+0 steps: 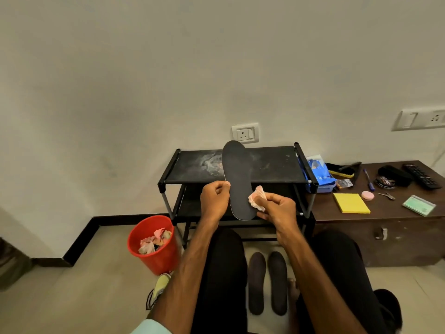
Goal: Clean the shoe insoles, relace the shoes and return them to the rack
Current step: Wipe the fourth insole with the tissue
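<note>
Left hand (215,201) pinches the dark insole (237,182) by its edge; right hand (277,208) pinches a crumpled pink wipe (257,198) against it. The lettering on the round tin (385,182), near the back edge of the bench (390,213), is too blurred to read.

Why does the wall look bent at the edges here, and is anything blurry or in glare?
Head view: the wide-angle lens bows the edges, so the switch plate tilts and the black skirting slants. Head view: the light is soft and even, with no strong glare. Head view: the insole, left hand and right hand with its tissue look sharp.
</note>
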